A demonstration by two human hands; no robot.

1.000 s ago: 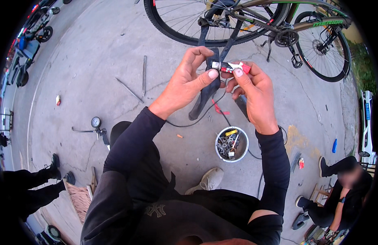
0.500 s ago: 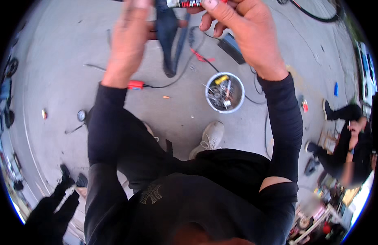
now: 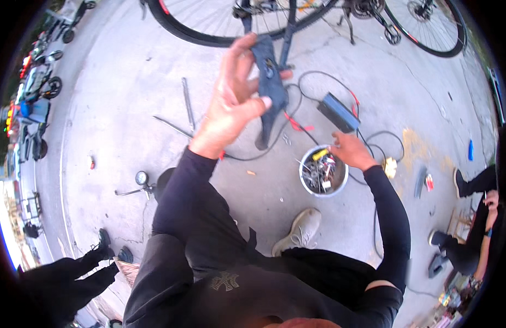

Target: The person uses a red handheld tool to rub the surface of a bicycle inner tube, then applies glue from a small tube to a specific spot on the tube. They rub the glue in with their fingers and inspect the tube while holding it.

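The black inner tube [image 3: 268, 76] is in my left hand [image 3: 231, 104], thumb across its lower part and fingers behind and at its upper edge; a small glossy patch shows on it, and its strands run up toward the bicycle's rear wheel [image 3: 198, 34]. My right hand [image 3: 351, 150] is at the right rim of a round bucket [image 3: 345, 177] of metal bits, tools and a yellow item [image 3: 320, 154], its fingers loosely bent and apart, nothing visible in them.
A black box [image 3: 338, 112] with cables lies above the bucket. Two tyre levers [image 3: 187, 104] and a pressure gauge [image 3: 142, 177] lie left. Scooters [image 3: 39, 109] line the left. One person's legs [image 3: 61, 279] are lower left; a seated person [image 3: 472, 240] is lower right.
My right hand has left the inner tube and moved down to the bucket; the small glue tube it held is no longer visible in it. My left hand still holds the inner tube.
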